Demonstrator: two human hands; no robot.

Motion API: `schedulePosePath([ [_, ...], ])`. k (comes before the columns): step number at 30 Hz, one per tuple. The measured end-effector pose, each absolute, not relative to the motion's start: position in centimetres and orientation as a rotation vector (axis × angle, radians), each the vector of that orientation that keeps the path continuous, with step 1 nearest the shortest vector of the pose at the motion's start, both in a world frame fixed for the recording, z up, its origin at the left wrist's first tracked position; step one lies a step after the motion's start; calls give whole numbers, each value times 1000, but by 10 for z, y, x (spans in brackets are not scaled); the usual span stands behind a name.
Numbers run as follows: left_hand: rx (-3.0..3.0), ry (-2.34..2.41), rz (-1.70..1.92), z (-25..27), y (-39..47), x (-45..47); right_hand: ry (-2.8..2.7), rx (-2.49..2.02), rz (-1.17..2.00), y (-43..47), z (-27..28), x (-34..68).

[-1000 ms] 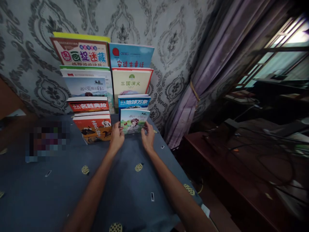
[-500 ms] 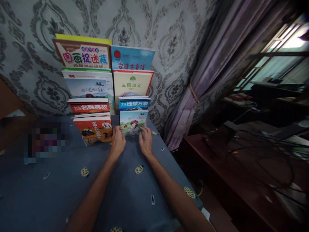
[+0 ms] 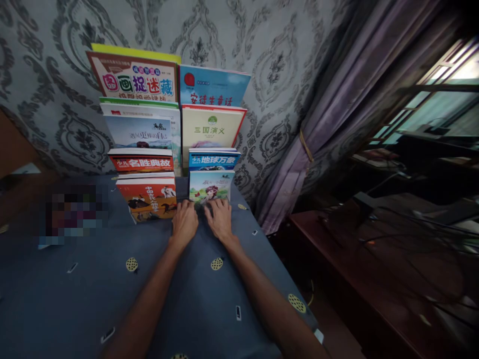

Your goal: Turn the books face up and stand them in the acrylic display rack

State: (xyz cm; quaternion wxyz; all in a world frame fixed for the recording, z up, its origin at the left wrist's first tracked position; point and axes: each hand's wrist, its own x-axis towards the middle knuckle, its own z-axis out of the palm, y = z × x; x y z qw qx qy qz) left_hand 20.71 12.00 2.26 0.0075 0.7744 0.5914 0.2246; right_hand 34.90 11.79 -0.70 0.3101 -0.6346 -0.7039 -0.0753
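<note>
My right hand [image 3: 220, 219] rests its spread fingers against the lower cover of the front right book [image 3: 210, 185], a pale green one with a drawn figure. My left hand [image 3: 185, 223] has its fingers curled in together at that book's lower left corner, close to the right edge of the orange book [image 3: 149, 197]. I see nothing held in it. Both books stand upright, leaning back slightly. Behind the pale green book stand a blue book [image 3: 213, 160] and a cream book [image 3: 209, 127]; a red book [image 3: 144, 163] is behind the orange one.
At the back are a large brown book [image 3: 132, 75] and a light blue book [image 3: 213, 85], before the patterned wall [image 3: 275, 65]. A grey-blue cloth [image 3: 149, 309] covers the table. A blurred-out item [image 3: 73, 214] lies left. A tied curtain [image 3: 299, 164] and cables [image 3: 407, 224] are right.
My right hand has moved from the pale green book's right edge leftward onto its lower front. My left hand has dropped slightly, its fingers more curled. The view has shifted a little.
</note>
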Motion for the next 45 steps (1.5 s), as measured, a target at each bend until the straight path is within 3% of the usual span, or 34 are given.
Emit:
schedulePosePath([
  [45, 2271, 1724, 744, 29, 95, 241, -1793, -1242, -40, 126, -25, 362],
])
